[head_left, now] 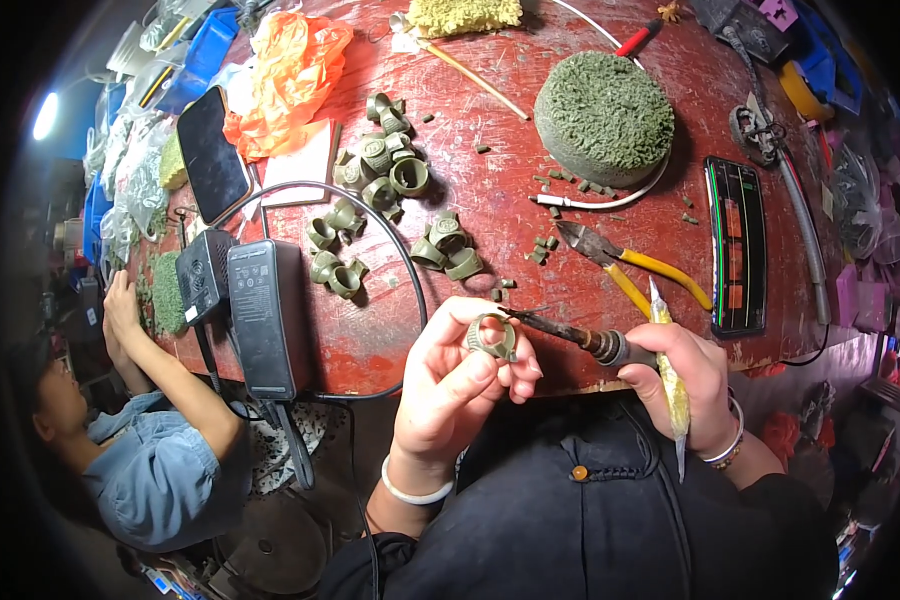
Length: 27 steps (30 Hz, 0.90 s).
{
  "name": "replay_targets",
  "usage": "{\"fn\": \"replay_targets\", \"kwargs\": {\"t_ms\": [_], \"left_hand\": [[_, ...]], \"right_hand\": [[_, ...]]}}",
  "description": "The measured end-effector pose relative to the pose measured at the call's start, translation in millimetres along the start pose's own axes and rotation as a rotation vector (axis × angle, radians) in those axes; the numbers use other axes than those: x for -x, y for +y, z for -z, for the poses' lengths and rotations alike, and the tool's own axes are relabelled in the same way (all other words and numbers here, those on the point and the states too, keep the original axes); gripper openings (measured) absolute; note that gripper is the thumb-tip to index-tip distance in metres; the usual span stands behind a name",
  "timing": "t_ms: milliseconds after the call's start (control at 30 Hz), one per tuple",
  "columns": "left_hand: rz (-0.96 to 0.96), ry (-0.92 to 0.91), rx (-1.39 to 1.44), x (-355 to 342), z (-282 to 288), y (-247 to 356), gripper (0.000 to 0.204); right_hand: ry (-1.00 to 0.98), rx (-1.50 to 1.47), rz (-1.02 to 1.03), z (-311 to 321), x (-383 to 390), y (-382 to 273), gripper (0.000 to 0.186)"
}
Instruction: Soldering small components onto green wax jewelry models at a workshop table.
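Observation:
My left hand pinches an olive-green ring, seemingly wax, between thumb and fingers. In my right hand is a soldering iron, its dark tip at the ring's upper edge; whether they touch I cannot tell. The same hand also holds a slim double-ended carving tool with a yellowish, mottled grip. Beyond my left hand lies a small cluster of similar green rings, with a larger pile farther back. Yellow-handled cutting pliers rest beyond the iron, jaws toward the left.
A round green block stands at the back, with small green offcuts nearby. A lit phone lies right. Left are a black power adapter, its looping cable, and a dark phone. Another person sits at the left.

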<state>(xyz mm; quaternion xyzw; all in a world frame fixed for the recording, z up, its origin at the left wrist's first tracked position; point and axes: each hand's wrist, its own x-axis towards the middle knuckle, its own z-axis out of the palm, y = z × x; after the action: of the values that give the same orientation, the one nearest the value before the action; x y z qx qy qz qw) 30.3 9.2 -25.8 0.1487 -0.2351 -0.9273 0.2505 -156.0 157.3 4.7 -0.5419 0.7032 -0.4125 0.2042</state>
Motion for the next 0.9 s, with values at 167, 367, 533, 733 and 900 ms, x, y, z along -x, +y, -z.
{"fn": "replay_targets", "kwargs": {"t_ms": [167,367,533,733,900], "left_hand": [[-0.013,-0.009,0.014,-0.1,0.3,-0.7,0.035],[-0.019,-0.011,0.012,-0.2,0.6,-0.8,0.035],[-0.012,-0.012,0.015,-0.5,0.6,-1.0,0.034],[-0.010,-0.006,0.006,-0.5,0.4,-0.9,0.035],[-0.015,-0.012,0.010,-0.5,2.5,-1.5,0.035]], "right_hand": [[-0.005,-0.003,-0.007,0.5,-0.2,-0.8,0.025],[-0.002,0.005,-0.001,0.2,0.4,0.4,0.024],[0.010,0.004,-0.004,0.9,1.8,0.2,0.026],[-0.001,0.005,0.011,-0.6,0.4,1.0,0.026],[-0.006,0.018,0.007,-0.4,0.1,0.0,0.026]]}}
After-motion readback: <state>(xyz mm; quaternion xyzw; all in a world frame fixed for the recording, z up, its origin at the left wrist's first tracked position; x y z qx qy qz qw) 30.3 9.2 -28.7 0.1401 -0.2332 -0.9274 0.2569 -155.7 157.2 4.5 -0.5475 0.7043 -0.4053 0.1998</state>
